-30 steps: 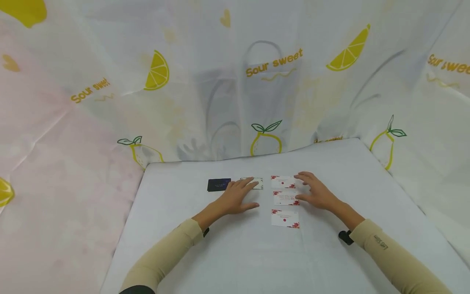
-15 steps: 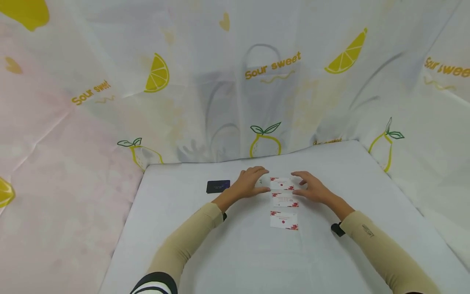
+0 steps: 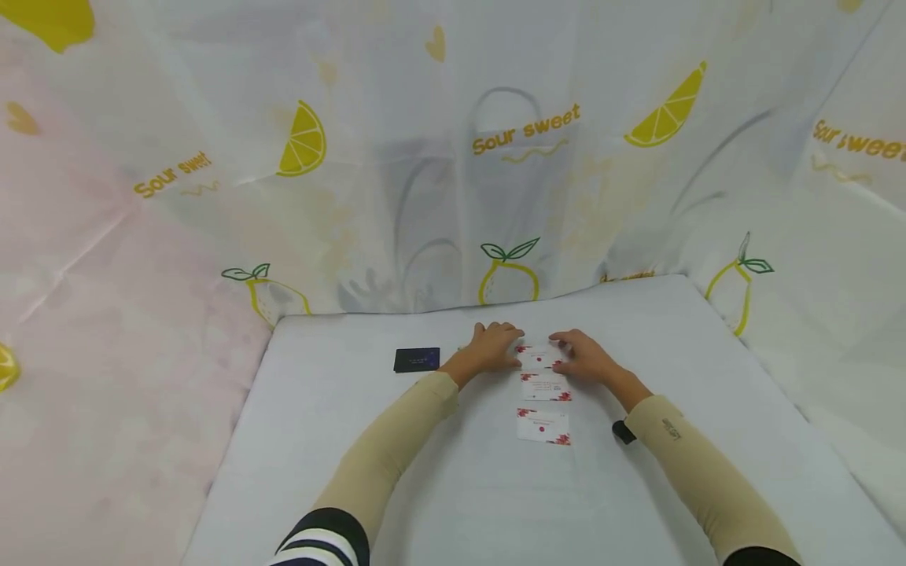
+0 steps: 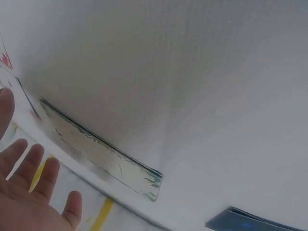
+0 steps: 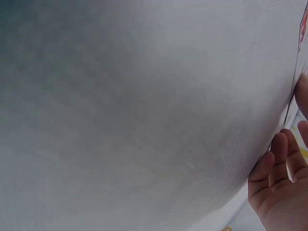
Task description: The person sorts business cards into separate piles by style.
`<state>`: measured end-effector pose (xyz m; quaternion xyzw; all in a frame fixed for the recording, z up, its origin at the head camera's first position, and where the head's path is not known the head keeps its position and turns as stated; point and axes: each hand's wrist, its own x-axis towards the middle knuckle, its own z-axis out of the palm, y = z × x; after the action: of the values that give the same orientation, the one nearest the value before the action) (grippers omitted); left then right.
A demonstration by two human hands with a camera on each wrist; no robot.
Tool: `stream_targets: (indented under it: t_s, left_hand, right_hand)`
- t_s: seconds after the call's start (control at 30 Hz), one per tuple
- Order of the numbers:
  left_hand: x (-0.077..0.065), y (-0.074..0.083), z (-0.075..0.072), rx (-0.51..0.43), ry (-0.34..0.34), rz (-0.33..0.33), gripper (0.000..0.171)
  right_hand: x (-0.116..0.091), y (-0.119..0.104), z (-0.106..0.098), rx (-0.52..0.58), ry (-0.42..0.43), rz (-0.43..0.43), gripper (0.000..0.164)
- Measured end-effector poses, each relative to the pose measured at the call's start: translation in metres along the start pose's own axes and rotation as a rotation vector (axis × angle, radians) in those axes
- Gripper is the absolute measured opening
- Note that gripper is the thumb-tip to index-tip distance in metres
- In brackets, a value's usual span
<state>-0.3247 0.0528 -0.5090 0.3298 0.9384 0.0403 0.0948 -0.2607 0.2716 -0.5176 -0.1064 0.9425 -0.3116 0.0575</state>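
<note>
Well, the only words I can make out are "Sour sweet", repeated across the lemon-print curtain [image 3: 526,130]; the lettering on the cards and on the right sleeve [image 3: 671,429] is too small to read. Three white cards with red corner prints lie in a column: a far card [image 3: 535,357], a middle card [image 3: 545,387] and a near card [image 3: 543,425]. The left hand [image 3: 494,346] and the right hand [image 3: 582,355] flank the far card, fingers loose, neither clenched; the right fingertips rest at its edge, while I can't tell whether the left thumb touches. A green-edged card [image 4: 106,149] lies beside the left hand, which mostly blocks it from above, with a dark card stack [image 3: 416,360] further left. The curtain closes off the table's [image 3: 481,503] far edge just beyond; white surface stretches rightward and toward the person.
</note>
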Motion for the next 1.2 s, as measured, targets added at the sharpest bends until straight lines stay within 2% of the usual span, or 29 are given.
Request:
stream_targets:
  t_s: [0.2,0.4,0.57,0.8,1.2]
  left_hand:
    - [0.001,0.007,0.006,0.039,-0.026,0.024,0.056]
    - [-0.008,0.016,0.005,0.040,-0.040,0.043,0.049]
    - [-0.003,0.014,0.004,0.038,-0.035,0.030,0.048]
    - [0.000,0.014,0.004,0.012,-0.056,-0.013,0.046]
    - [0.002,0.014,0.000,-0.036,-0.065,-0.022,0.048]
  right_hand:
    - [0.001,-0.003,0.002,-0.016,0.002,0.016,0.057]
    - [0.000,-0.003,0.008,-0.047,-0.032,0.033,0.057]
    - [0.004,-0.008,0.003,-0.068,-0.024,0.017,0.048]
    - [0.007,-0.005,0.004,-0.051,-0.021,0.052,0.045]
    - [0.009,-0.001,0.000,0.048,-0.037,0.121,0.045]
